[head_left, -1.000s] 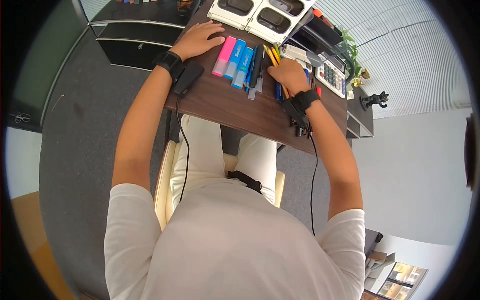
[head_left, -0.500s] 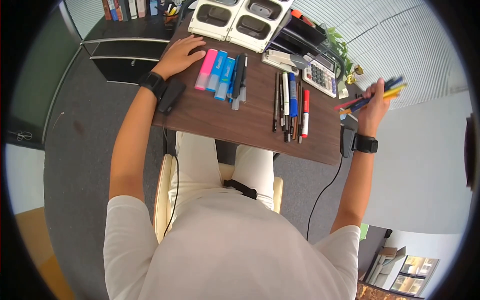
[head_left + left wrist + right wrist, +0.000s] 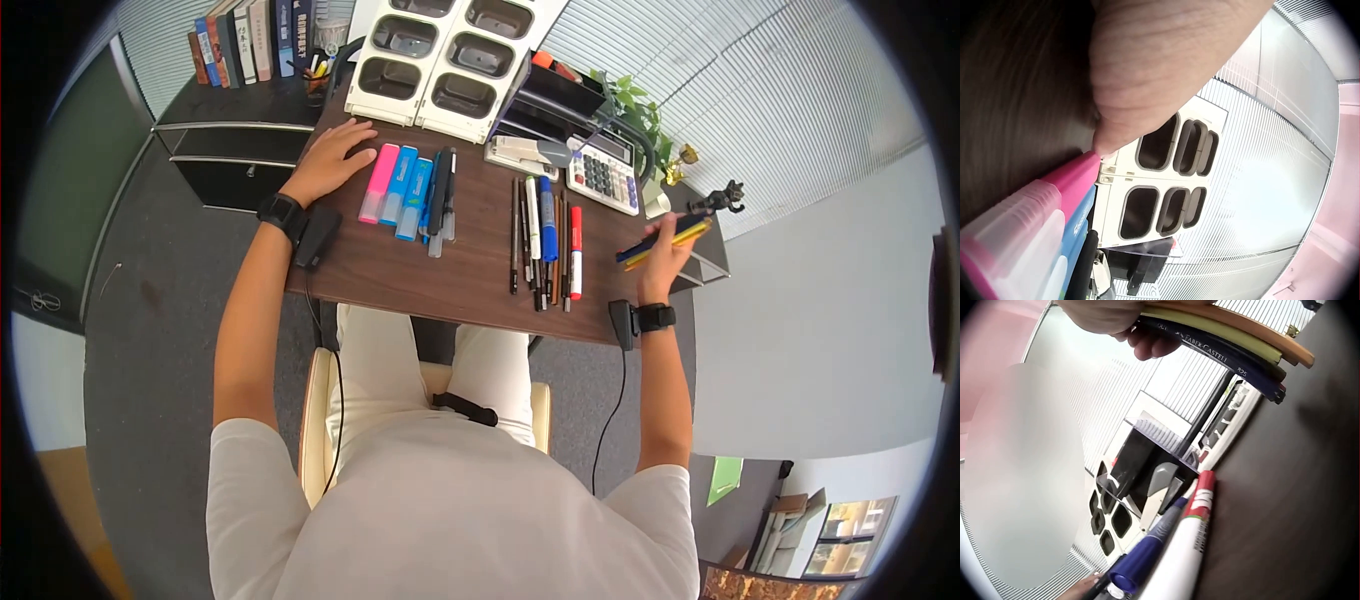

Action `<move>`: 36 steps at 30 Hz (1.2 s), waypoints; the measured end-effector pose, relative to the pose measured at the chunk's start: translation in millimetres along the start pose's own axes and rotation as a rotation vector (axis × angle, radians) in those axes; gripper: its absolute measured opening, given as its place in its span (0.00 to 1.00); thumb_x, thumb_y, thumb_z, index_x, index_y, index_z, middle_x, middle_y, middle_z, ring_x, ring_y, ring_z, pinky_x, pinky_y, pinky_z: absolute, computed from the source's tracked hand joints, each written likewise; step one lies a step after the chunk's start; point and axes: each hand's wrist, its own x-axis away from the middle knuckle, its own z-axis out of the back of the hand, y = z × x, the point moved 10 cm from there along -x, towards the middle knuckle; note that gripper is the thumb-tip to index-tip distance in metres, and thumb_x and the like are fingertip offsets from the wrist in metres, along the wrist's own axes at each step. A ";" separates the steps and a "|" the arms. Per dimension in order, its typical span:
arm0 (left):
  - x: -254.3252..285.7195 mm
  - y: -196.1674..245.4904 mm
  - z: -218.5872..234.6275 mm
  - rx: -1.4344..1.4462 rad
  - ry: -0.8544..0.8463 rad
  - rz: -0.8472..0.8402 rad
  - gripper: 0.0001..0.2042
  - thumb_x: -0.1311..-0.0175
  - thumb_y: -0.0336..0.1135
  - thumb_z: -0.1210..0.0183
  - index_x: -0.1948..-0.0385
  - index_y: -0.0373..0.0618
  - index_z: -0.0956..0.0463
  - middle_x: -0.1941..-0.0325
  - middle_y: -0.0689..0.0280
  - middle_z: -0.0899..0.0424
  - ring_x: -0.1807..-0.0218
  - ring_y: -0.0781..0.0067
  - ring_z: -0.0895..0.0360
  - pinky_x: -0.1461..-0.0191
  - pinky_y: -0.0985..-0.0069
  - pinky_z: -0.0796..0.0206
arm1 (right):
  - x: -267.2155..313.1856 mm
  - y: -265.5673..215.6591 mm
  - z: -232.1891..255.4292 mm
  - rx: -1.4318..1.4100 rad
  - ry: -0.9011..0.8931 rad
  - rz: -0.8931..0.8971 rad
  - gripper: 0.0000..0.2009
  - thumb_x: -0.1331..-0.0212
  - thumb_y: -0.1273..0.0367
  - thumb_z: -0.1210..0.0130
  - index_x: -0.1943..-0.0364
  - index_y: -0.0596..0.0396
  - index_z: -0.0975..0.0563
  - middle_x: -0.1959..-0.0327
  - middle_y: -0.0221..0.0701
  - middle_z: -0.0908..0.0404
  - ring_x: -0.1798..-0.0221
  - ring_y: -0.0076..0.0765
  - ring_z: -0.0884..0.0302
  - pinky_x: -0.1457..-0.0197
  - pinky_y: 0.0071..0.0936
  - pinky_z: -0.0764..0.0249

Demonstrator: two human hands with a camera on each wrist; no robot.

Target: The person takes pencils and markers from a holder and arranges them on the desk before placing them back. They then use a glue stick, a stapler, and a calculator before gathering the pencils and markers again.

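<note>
My left hand (image 3: 325, 165) rests on the desk with its fingers spread. Beside its thumb lies a pink highlighter (image 3: 378, 185), then two blue highlighters (image 3: 404, 185) and several dark pens (image 3: 440, 200) in a row. Over the desk's right edge my right hand (image 3: 660, 265) grips a bundle of coloured pencils (image 3: 1229, 344), with yellow, orange and dark blue ones showing. Left of that hand lie a red-capped marker (image 3: 576, 250), a blue marker (image 3: 548, 220), a white marker (image 3: 533, 215) and several dark pencils (image 3: 516, 240), side by side.
A white organizer (image 3: 425, 112) with dark compartments stands at the desk's back. Right of it are a stapler (image 3: 525, 155), a black tray (image 3: 550, 90), a calculator (image 3: 603, 180) and a plant (image 3: 630, 95). A small dark figurine (image 3: 722, 197) stands beyond the right edge.
My right hand has lifted the coloured pencils from beside the markers, swung out past the desk's right side and come back toward its edge. My left hand still rests beside the highlighters.
</note>
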 end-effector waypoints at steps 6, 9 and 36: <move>2.5 1.9 2.1 0.006 0.019 -0.004 0.24 0.34 0.51 0.48 0.43 0.46 0.27 0.32 0.60 0.32 0.26 0.59 0.46 0.25 0.61 0.58 | 12.5 7.8 -0.5 -0.017 -0.019 -0.008 0.07 0.34 0.66 0.47 0.60 0.52 0.31 0.70 0.25 0.28 0.68 0.20 0.29 0.64 0.18 0.31; 1.4 5.5 2.6 0.000 0.015 0.001 0.24 0.34 0.51 0.48 0.43 0.46 0.27 0.32 0.60 0.32 0.26 0.59 0.46 0.25 0.61 0.59 | 21.0 39.8 -4.8 -0.003 -0.131 -0.107 0.06 0.34 0.69 0.48 0.59 0.54 0.31 0.70 0.25 0.27 0.70 0.20 0.27 0.66 0.17 0.31; -23.7 34.6 59.7 0.977 0.320 0.290 0.25 0.27 0.54 0.59 0.45 0.40 0.31 0.50 0.58 0.23 0.45 0.69 0.27 0.42 0.71 0.36 | 76.9 -52.0 -463.7 -1.095 -1.053 -1.136 0.04 0.33 0.71 0.50 0.64 0.56 0.29 0.73 0.29 0.26 0.71 0.29 0.25 0.61 0.30 0.21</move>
